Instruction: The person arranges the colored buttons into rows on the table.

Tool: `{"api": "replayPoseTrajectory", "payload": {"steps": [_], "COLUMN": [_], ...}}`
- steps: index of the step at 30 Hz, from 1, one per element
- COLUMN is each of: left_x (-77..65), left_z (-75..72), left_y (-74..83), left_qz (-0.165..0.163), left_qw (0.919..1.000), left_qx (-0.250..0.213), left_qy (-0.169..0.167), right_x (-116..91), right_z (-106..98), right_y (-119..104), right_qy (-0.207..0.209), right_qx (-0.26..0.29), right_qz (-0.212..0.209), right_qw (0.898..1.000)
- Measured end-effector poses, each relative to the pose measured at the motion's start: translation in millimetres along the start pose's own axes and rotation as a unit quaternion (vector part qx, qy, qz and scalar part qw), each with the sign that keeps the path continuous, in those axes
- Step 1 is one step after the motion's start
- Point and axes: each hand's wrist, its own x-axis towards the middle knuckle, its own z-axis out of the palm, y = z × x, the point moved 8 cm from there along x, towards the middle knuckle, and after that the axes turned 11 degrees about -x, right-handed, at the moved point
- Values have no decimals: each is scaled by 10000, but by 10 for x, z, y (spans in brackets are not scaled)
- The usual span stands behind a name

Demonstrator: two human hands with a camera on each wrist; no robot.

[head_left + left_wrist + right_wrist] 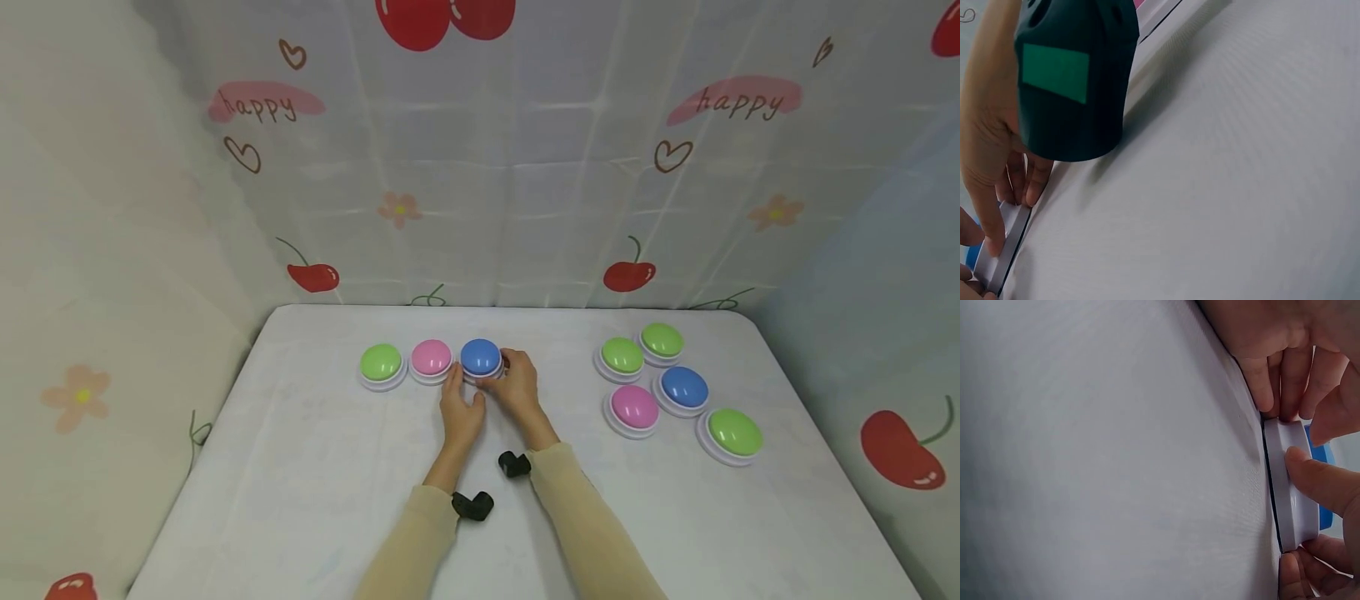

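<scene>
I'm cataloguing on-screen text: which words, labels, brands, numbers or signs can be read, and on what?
"happy": left pink brushstroke-shaped patch on the white, cherry-printed backdrop sheet.
"happy": right pink brushstroke-shaped patch on that sheet.
No text can be read on the eight round, domed, green, pink and blue buttons, nor on the green four-sided patch on the dark, rounded wrist device.

Soft light leaves faint shadows on the table [262, 500]; wrist views look dimmer.
</scene>
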Motion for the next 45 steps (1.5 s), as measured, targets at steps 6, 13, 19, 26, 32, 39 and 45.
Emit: {"api": "replayPoseTrajectory", "payload": {"steps": [6, 13, 19, 26, 32, 39, 45], "left_x": [-16, -39, -109, -265, -441, -615, -720], "left_z": [4, -48, -101, 28, 356, 776, 1114], "left_y": [3, -3, -48, 142, 319, 445, 545], "left_qz": [53, -101, -910, -1086, -932, -853, -605], "left_qw": [9999, 9969, 9866, 9831, 9890, 9892, 9825], "left_qx": [69, -469, -722, -929, -1071, -1072, -1104], "left_qy": [59, 629, 1150, 1142, 417, -515, -1372], "right_x": [5, 23, -24, -223, -487, -806, -1060], "right_z": [19, 0, -124, -405, -729, -1228, -1697], "right_y": [20, 100, 171, 171, 259, 513, 889], "right_qy": [-32, -334, -613, -739, -564, -190, 726], "right_qx": [-33, 221, 521, 452, 774, 1000, 896], "right_qz": [25, 255, 650, 723, 621, 770, 1325], "right_qw": [10000, 9989, 9946, 9936, 9935, 9918, 9845]}}
